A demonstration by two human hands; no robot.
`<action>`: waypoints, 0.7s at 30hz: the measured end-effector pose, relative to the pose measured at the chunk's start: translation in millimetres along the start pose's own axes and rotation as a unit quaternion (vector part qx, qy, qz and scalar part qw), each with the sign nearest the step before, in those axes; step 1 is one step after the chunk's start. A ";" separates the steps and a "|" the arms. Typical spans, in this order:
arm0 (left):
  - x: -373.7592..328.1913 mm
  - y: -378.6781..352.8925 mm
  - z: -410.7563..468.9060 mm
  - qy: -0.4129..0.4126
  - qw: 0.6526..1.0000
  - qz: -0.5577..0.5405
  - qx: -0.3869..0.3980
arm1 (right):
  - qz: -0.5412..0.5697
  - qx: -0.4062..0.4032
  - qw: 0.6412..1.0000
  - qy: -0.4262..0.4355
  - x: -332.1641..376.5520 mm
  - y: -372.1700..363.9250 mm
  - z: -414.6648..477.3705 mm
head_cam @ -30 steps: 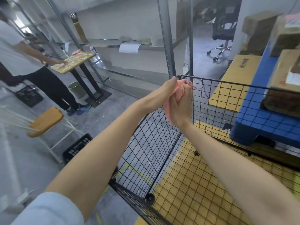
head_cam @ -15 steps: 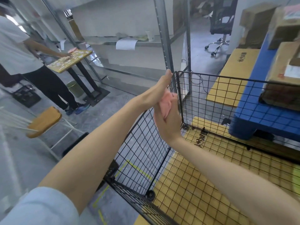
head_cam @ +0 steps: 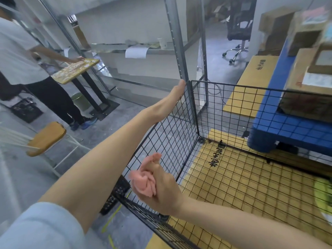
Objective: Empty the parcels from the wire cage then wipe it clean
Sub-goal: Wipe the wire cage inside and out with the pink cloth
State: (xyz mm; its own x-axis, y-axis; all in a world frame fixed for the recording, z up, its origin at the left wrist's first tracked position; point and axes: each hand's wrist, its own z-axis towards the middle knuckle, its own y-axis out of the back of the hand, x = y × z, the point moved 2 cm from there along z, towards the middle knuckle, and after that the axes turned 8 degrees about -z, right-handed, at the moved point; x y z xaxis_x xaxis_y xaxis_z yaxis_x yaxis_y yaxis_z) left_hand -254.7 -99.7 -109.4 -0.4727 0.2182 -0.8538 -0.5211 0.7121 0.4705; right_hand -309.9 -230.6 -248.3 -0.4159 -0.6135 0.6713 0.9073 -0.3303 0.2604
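Head view, looking down into a wire cage (head_cam: pixel 170 137) of black grid panels, open at the top, standing on a grey concrete floor. Yellow cardboard sheet (head_cam: pixel 242 186) at the bottom of the cage, with black printed characters near the far-left corner.

Left hand (head_cam: pixel 172 97): outside the cage, laid along the top rail of the left panel, fingertips reaching the far-left corner. Fingers straight and close together, seen edge-on. Thumb position not discernible.

Right hand (head_cam: pixel 161 187): inside the cage, close to the near-left corner, level with the upper part of the left panel. Fingers curled round a bunched pink cloth (head_cam: pixel 143 182), held toward the inner face of that panel. Contact between cloth and wire not discernible.

Parcels (head_cam: pixel 309 81): brown cardboard boxes, outside the cage, stacked on a blue plastic pallet (head_cam: pixel 287 126) just beyond the far panel. Blurred yellow-green item (head_cam: pixel 323 194) seen through the wire at the right edge of the frame, identity not discernible.

Surroundings: grey metal shelving upright (head_cam: pixel 177 42) directly behind the far-left corner. Black crate (head_cam: pixel 116 193) on the floor beside the near-left corner, partly hidden by the left forearm. Stool with a wooden seat (head_cam: pixel 46 139) further left. Black office chair (head_cam: pixel 239 20) in the background. Second person (head_cam: pixel 21 56) at the far left, one hand on a tilted board (head_cam: pixel 75 69) on a black stand.
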 end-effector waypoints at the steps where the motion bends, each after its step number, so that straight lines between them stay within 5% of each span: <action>1: -0.2 0.0 0.2 -0.001 1.000 0.002 -0.001 | -0.005 0.007 1.000 0.012 -1.6 0.7 -1.6; 7: 3.1 1.4 2.7 -0.010 1.000 0.006 -0.006 | -0.018 -0.004 0.996 0.083 -25.9 27.5 6.0; 15: 7.0 3.3 7.9 -0.015 1.000 -0.023 -0.009 | -0.086 -0.234 0.965 -0.077 -104.4 126.2 102.5; 18: 9.5 4.4 9.4 -0.013 1.000 -0.014 -0.009 | -0.168 -0.226 0.942 -0.185 -132.7 123.2 109.2; 21: 8.7 4.2 10.7 -0.013 1.000 -0.016 -0.008 | -0.124 -0.186 0.947 -0.229 -139.7 98.1 97.4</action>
State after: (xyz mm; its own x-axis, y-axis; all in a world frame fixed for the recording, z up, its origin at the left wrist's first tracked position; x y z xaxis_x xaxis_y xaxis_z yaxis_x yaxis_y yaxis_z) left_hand -253.4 -87.7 -117.2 -0.4372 0.2129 -0.8738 -0.5467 0.7086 0.4462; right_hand -156.7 -107.4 -249.0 -0.4661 -0.1361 0.8742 0.6643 -0.7064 0.2442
